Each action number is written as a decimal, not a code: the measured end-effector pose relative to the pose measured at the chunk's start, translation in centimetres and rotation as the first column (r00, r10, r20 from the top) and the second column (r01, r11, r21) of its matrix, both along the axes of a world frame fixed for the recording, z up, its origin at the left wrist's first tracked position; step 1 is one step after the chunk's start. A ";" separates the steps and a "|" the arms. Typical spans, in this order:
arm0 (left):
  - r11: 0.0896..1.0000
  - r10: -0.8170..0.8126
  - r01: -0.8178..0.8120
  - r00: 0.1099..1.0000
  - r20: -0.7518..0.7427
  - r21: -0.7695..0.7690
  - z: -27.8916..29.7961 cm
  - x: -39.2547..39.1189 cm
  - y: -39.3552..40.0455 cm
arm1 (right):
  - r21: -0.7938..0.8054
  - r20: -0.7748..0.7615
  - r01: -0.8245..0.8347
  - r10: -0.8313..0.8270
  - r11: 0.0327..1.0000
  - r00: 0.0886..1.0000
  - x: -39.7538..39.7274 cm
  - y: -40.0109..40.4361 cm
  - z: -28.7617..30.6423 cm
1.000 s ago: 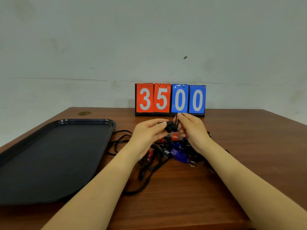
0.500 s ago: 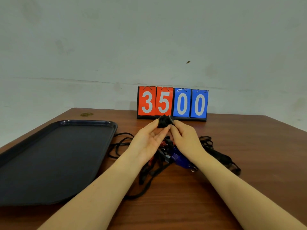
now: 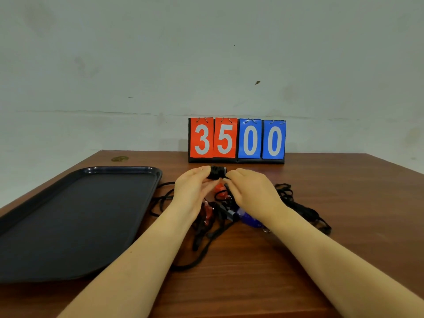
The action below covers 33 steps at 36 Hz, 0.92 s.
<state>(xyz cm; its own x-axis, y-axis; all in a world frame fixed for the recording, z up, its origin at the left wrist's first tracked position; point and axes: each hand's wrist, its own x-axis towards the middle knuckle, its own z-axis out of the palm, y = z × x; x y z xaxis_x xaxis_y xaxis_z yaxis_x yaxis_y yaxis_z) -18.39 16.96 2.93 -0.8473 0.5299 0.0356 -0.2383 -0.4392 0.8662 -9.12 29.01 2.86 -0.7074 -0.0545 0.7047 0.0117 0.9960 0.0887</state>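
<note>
A brown wooden table (image 3: 344, 203) stands against a stained pale wall (image 3: 137, 65)

Wooden table (image 3: 344, 203), tray (image 3: 119, 169), scoreboard (image 3: 237, 140), whistle pile (image 3: 249, 219)

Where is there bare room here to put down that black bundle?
The tray, left of the cord tangle, lies bare. So does the wood between that tangle and the table's right edge. Crowded: beneath the left hand and right hand holding the black bundle, where whistles pile up.
</note>
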 end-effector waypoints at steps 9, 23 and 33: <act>0.999 0.001 -0.001 1.000 -0.006 -0.037 0.0 0.2 0.2 | 0.020 -0.143 -0.040 0.042 0.999 0.989 0.0 0.3 0.1; 0.993 -0.049 0.037 0.994 -0.100 -0.116 0.3 0.3 -0.2 | -0.368 -0.068 -0.154 0.138 0.917 0.988 0.4 0.9 0.2; 0.980 -0.089 0.061 0.985 -0.146 -0.190 0.5 -0.6 -0.6 | -0.377 -0.078 -0.101 0.077 0.921 0.994 0.1 0.6 -0.4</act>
